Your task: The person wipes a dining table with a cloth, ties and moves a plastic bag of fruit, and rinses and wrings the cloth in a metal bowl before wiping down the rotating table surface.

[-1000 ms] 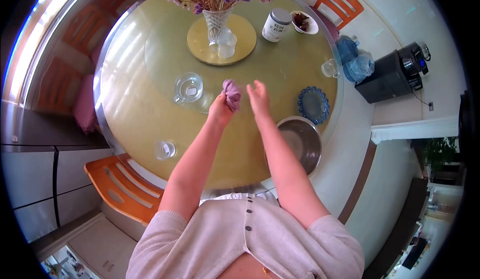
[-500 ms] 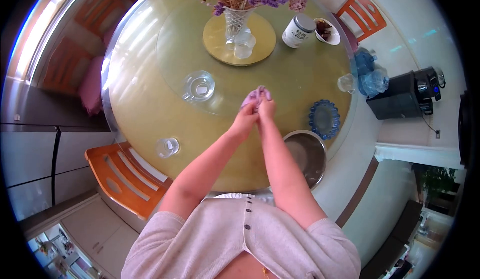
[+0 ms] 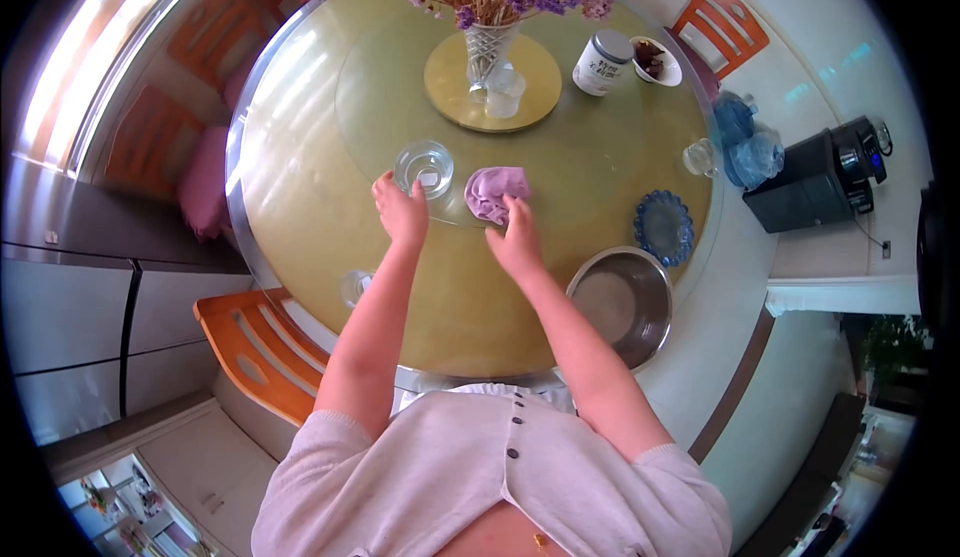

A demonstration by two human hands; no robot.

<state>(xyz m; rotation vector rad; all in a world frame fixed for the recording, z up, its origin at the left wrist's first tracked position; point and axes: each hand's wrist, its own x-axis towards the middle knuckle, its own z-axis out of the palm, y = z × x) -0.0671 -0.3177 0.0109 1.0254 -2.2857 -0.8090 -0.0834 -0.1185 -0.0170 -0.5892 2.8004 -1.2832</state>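
Observation:
A crumpled pink-purple cloth [image 3: 492,193] lies on the round golden table [image 3: 450,327]. My right hand [image 3: 517,240] is at its lower right edge, with the fingertips on the cloth and the thumb apart from them. My left hand [image 3: 402,210] is beside the lower left of a clear glass cup [image 3: 424,169], thumb and fingers spread; whether it touches the cup's handle is hidden. Part of a second clear glass [image 3: 355,286] shows left of my left forearm.
A steel basin [image 3: 622,307] and a blue scalloped dish [image 3: 663,228] stand at the right. Farther back are a flower vase [image 3: 488,52], a labelled jar [image 3: 603,62], a white bowl [image 3: 668,67] and a glass mug [image 3: 700,157]. An orange chair [image 3: 262,352] is at lower left.
Both hands held the cloth together half a second ago. Now it rests on the table, my left hand has moved left to the glass cup and my hands are apart.

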